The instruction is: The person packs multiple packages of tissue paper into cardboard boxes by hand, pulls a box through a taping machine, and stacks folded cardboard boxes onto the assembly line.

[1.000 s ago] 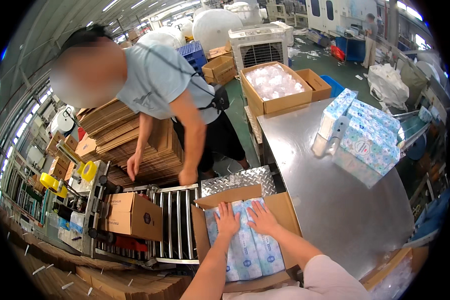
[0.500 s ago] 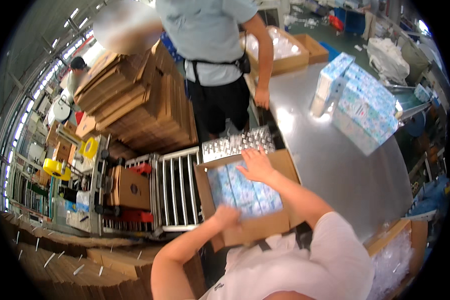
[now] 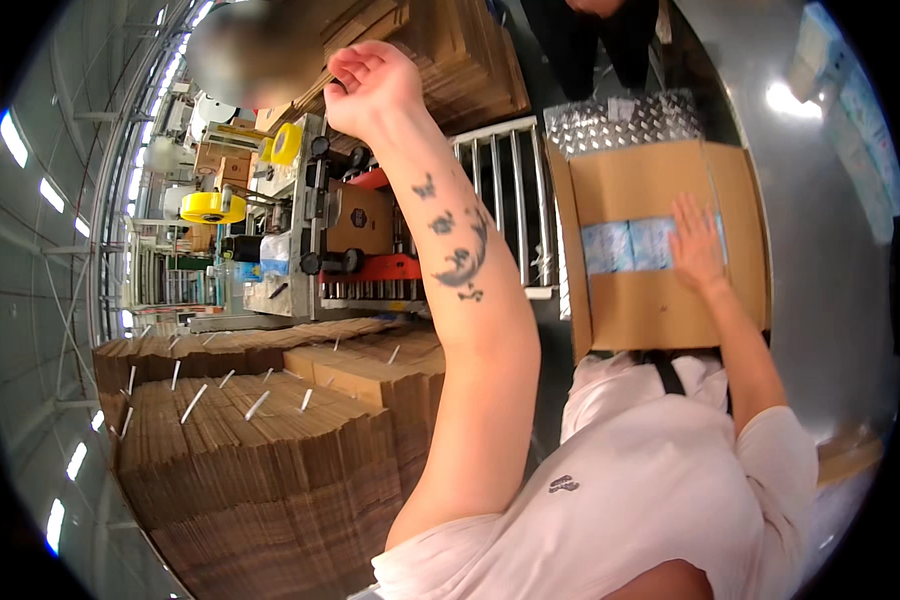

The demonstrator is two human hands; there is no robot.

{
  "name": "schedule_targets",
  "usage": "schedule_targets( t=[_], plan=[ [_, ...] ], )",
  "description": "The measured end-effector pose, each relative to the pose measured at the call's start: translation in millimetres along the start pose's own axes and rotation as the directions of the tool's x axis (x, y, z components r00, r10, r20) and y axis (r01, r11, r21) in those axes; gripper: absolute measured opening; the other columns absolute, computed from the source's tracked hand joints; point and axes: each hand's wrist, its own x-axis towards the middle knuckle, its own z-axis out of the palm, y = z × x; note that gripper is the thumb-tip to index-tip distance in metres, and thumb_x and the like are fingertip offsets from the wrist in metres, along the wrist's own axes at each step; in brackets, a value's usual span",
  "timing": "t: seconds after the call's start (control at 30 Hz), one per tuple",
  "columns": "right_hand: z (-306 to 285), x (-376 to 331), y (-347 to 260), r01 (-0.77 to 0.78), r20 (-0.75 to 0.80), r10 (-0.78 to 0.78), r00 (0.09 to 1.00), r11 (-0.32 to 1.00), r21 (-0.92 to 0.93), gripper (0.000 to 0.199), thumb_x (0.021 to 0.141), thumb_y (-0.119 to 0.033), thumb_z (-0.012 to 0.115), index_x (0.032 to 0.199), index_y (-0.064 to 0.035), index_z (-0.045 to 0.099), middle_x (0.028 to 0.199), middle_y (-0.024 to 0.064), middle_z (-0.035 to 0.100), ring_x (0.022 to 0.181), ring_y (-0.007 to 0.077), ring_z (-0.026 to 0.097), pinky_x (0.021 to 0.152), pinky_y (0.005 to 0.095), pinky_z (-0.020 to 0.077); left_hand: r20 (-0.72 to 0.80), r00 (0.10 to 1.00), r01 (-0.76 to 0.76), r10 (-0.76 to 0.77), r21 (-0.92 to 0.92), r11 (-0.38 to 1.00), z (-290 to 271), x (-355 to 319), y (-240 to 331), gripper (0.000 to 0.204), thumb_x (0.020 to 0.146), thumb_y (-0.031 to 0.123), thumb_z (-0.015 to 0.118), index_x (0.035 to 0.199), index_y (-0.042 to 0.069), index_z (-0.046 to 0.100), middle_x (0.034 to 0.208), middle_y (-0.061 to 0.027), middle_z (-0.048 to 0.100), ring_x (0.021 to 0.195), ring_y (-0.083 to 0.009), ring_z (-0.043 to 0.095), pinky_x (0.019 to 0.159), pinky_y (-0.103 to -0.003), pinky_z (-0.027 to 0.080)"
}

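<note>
In front of me at the right is a brown cardboard carton [image 3: 640,180], its near and far flaps folded in. Through the gap between them show light-blue patterned packs [image 3: 607,247]. My right hand [image 3: 697,245] lies flat with fingers stretched, over the right end of the gap, touching the carton top. My left hand [image 3: 375,90] is raised in the air at the upper left, well away from the carton. Its fingers curl loosely, the palm is partly visible, and nothing shows in it. My tattooed left forearm crosses the middle of the view.
A roller conveyor [image 3: 505,190] runs left of the carton, with another carton [image 3: 360,218] by red side guards. Yellow tape rolls [image 3: 213,207] hang beyond. Flattened cartons [image 3: 260,470] are stacked near left. A metal table [image 3: 820,300] stands right. A co-worker's dark-clothed legs [image 3: 590,40] are beyond.
My left hand has left the carton and risen far to the left. The carton's near and far flaps have come down over the packs. The view has swung left and downward.
</note>
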Motion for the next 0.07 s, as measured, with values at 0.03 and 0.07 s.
schedule_targets(
  t=[0.03,0.07],
  plan=[
    [0,1,-1,-0.010,0.007,0.010,1.000,1.000,0.016,0.056,0.088,-0.026,0.048,0.136,-0.0017,0.034,0.146,0.0153,0.028,0.136,0.0281,0.023,0.111,0.0472,0.0161,-0.071,0.997,-0.017,0.014,-0.038,0.999,-1,14,5,0.034,0.092,0.038,0.038,0.082,0.009,0.052,0.078,-0.0012,0.058,0.070,-0.0141,0.058,0.067,-0.031,0.052],
    [-1,-1,3,-0.031,0.013,0.031,0.999,0.999,0.010,0.056,0.088,-0.026,0.048,0.137,-0.0019,0.034,0.146,0.0151,0.028,0.137,0.0280,0.023,0.111,0.0473,0.0158,-0.098,0.995,0.003,-0.006,-0.034,0.999,-13,14,3,0.034,0.092,0.038,0.038,0.082,0.009,0.052,0.078,-0.0012,0.058,0.070,-0.0141,0.058,0.067,-0.031,0.052]
  ],
)
